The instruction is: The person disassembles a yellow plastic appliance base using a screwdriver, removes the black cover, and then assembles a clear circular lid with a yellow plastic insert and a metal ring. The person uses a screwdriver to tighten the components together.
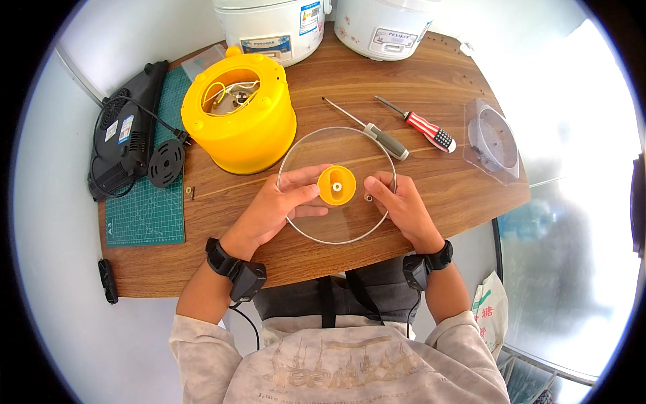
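A round glass lid (336, 225) with a metal rim is in front of me, over the near part of the table. Near its middle sits a yellow cup-shaped knob (327, 196), hollow side up, with a white post inside. My left hand (286, 200) grips this knob, thumb on its side and fingers spread behind the glass. To the right, my right hand (402, 205) is closed at the lid's rim, with a small metal nut (369, 198) pinched at its fingertips. Part of each hand lies across the rim.
Beyond my left hand stands a yellow appliance body (252, 138) with wires showing in its opening. Two screwdrivers, one grey-handled (387, 141) and one striped (431, 130), lie behind the lid. A green cutting mat (145, 219), black appliance (124, 135), rice cookers (269, 23) and clear plastic tray (494, 138) surround them.
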`<action>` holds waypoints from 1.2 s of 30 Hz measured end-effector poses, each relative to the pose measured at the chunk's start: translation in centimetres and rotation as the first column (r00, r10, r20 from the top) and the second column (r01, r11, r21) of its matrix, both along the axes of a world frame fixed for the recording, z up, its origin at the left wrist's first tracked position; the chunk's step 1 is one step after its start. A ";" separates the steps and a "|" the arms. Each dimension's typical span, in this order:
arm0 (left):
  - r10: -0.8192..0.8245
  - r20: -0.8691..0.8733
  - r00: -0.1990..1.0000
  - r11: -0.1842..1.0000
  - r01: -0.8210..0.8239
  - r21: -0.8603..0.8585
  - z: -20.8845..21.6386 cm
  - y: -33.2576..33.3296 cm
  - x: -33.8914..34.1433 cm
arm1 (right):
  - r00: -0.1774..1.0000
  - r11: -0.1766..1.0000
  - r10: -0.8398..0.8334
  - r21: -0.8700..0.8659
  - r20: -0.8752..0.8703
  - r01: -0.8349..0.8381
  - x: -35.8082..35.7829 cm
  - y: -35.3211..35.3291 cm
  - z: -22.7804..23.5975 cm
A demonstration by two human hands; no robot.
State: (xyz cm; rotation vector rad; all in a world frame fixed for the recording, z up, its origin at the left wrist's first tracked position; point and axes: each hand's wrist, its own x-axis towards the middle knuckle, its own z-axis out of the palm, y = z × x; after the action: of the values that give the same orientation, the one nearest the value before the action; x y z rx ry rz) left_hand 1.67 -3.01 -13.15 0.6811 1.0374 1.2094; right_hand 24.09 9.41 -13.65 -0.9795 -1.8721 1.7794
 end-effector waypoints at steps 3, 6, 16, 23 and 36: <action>0.007 -0.016 1.000 1.000 -0.007 -0.002 0.4 0.0 0.1 | 1.000 1.000 0.012 0.006 0.001 -0.012 0.0 0.0 0.3; 0.014 -0.038 0.999 1.000 -0.014 0.000 0.5 0.0 0.1 | 1.000 1.000 0.017 0.015 -0.007 -0.017 0.0 0.0 0.3; 0.024 -0.038 0.999 1.000 -0.024 0.009 0.3 0.0 0.0 | 1.000 0.999 0.019 0.035 0.008 -0.019 0.0 0.0 -0.2; 0.027 -0.032 0.999 0.999 -0.026 0.020 0.2 0.0 0.0 | 1.000 0.999 0.022 0.031 0.017 -0.022 0.0 -0.1 0.1; 0.018 -0.015 1.000 1.000 -0.018 0.018 0.2 0.0 0.0 | 0.999 0.999 0.032 0.038 0.018 -0.033 0.1 -0.1 0.4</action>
State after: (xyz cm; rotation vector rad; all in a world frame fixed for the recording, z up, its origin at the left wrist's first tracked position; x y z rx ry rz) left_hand 1.71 -3.00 -12.98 0.6968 1.0485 1.2323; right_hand 24.14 9.34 -13.24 -0.9588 -1.9355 1.7524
